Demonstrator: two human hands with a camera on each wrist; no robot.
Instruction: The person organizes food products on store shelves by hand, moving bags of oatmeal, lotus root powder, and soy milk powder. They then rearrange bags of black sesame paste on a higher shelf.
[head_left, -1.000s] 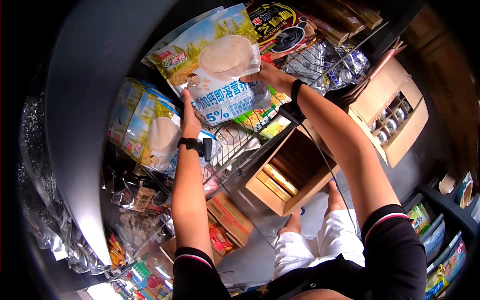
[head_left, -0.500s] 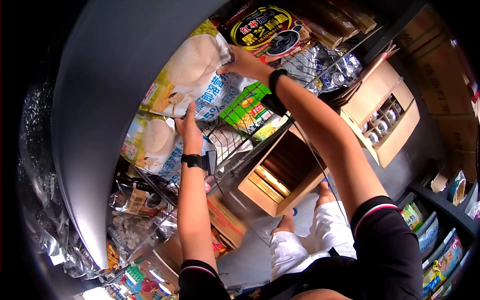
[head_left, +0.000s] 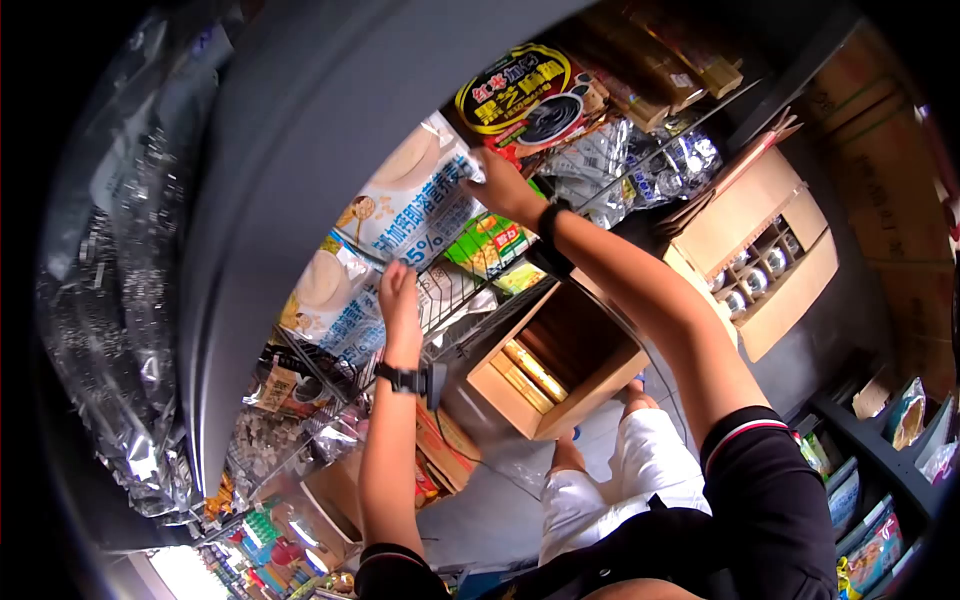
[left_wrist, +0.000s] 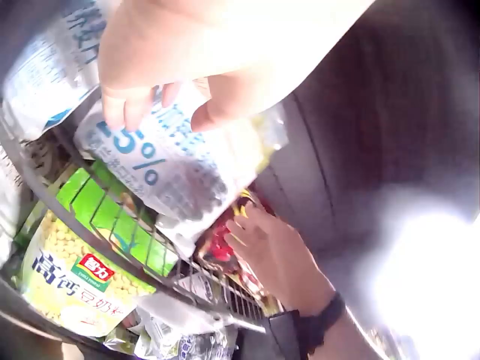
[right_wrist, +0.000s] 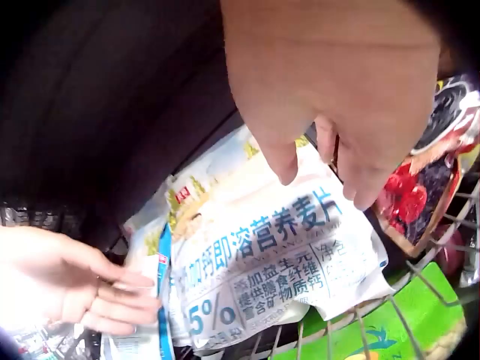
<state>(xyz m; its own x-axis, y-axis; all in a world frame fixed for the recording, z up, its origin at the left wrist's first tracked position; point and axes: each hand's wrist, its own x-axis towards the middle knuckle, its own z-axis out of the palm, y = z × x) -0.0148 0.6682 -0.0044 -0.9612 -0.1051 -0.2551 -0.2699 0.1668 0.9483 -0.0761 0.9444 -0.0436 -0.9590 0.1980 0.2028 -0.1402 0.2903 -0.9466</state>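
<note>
A white and blue cereal bag (head_left: 415, 215) with wheat pictures sits in the wire rack, its top shaded under the shelf above. My right hand (head_left: 505, 190) is at the bag's right edge, its fingers loosely bent over the printed front in the right wrist view. By the bag's lower left corner is my left hand (head_left: 400, 300); the right wrist view shows its fingers (right_wrist: 120, 304) fairly straight along the bag's side. A similar cereal bag (head_left: 335, 295) stands to the left. Neither hand grips anything.
A black sesame bag (head_left: 525, 95) is at the right of the rack, and a green pack (head_left: 490, 240) lies under the cereal bag. Below is an open carton (head_left: 515, 400) with golden packs. Another carton (head_left: 790, 265) holds jars. The dark upper shelf (head_left: 300, 130) overhangs the rack.
The cereal bag has gone from being held up in both hands to sitting back in the rack under the upper shelf. Both hands have loosened from it; the left has dropped lower.
</note>
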